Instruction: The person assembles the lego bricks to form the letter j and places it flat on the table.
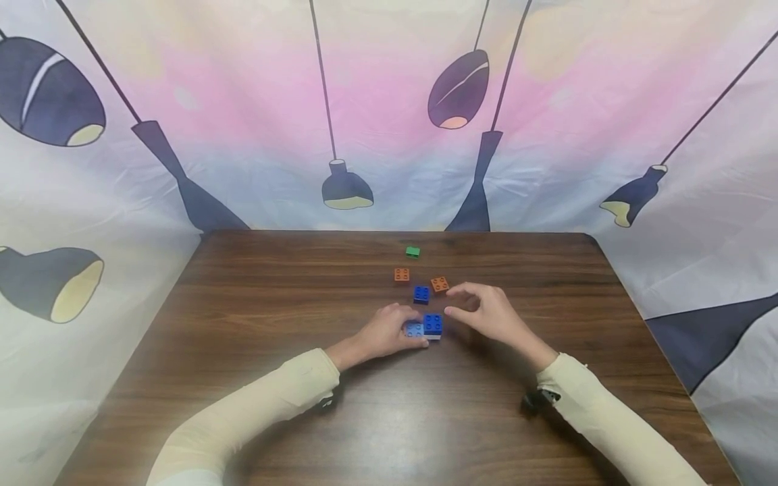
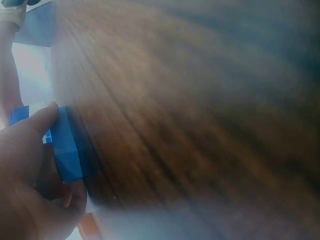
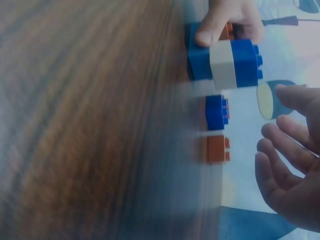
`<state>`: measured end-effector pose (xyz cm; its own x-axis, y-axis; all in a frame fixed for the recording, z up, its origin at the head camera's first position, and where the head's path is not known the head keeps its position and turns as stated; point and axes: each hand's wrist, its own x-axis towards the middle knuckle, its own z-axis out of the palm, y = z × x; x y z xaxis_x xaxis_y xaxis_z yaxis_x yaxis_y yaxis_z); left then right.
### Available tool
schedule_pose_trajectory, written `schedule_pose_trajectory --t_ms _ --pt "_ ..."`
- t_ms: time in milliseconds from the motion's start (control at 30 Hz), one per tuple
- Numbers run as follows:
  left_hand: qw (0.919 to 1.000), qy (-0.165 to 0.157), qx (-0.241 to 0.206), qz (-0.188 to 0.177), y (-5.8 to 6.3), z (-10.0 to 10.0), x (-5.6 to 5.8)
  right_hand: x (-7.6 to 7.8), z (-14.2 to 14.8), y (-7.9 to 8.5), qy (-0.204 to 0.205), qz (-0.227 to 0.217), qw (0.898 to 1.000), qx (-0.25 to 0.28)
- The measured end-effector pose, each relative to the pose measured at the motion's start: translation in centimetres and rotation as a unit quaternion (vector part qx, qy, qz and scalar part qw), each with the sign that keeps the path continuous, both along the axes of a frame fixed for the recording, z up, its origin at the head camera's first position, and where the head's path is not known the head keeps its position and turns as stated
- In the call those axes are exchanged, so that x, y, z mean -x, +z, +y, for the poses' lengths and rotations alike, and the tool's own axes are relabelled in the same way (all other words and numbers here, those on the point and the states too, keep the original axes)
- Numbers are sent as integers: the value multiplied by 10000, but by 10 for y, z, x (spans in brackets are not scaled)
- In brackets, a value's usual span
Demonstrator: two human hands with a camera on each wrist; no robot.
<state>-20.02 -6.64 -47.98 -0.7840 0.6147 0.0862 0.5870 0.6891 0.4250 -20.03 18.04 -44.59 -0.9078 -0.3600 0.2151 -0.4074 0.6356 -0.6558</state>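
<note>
My left hand [image 1: 384, 332] holds a light blue toy brick [image 1: 414, 330] between thumb and fingers, low over the table. On the right end of that brick sits a white brick [image 3: 223, 67], topped by a dark blue brick [image 1: 433, 321]. To the right of this stack is my right hand [image 1: 491, 315], fingers loosely bent and apart, with nothing between them. Its fingertips are closest to an orange brick [image 1: 439, 284]. Just behind the stack lies a loose dark blue brick [image 1: 421, 295]. In the right wrist view the left thumb presses the light blue brick's side.
Farther back on the brown wooden table [image 1: 273, 290] lie another orange brick [image 1: 402, 275] and a small green brick [image 1: 412, 252]. A curtain [image 1: 389, 121] printed with lamps hangs behind the table and on both sides.
</note>
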Motion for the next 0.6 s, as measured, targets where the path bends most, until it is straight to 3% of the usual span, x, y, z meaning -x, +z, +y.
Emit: schedule_pose_trajectory --t_ms 600 --pt "10000 -12 -11 -87 1 -2 -1 39 2 -11 -156 -81 9997 -140"
